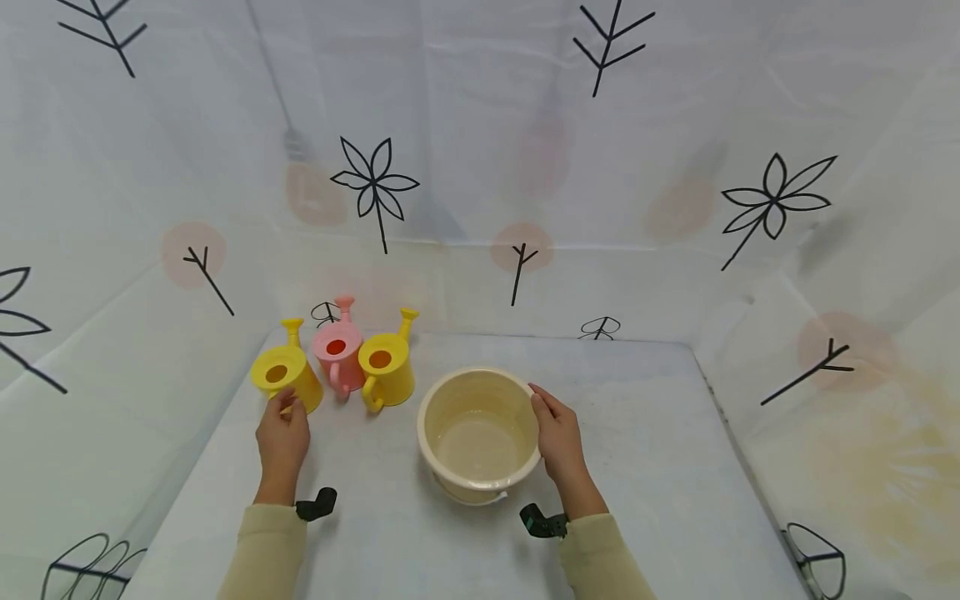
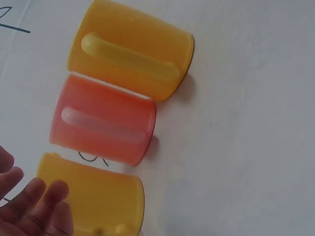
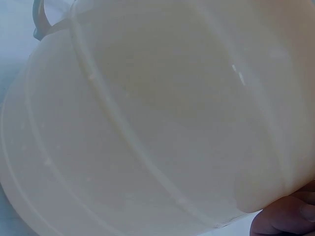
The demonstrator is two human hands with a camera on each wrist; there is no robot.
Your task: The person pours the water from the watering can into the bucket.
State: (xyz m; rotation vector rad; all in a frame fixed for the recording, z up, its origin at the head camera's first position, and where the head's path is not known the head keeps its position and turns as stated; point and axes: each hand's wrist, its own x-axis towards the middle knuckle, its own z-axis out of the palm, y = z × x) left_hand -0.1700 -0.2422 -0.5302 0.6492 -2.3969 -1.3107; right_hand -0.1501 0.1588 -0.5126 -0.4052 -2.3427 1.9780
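At the white counter (image 1: 637, 467) now, gripping a cream bucket (image 1: 478, 433) with the right hand (image 1: 561, 437), hovering with the left hand (image 1: 283, 437) (loose-fingered, unclenched) by the leftmost yellow watering can (image 1: 298, 377)!

Left watering can (image 1: 303, 379): yellow
Middle watering can (image 1: 341, 362): pink
Right watering can (image 1: 398, 379): yellow
Bucket (image 1: 476, 446): cream
Sleeves (image 1: 266, 550): beige
Wrist cameras (image 1: 322, 502): black
Backdrop (image 1: 472, 158): white, black line-drawn flowers and twigs, pink spots
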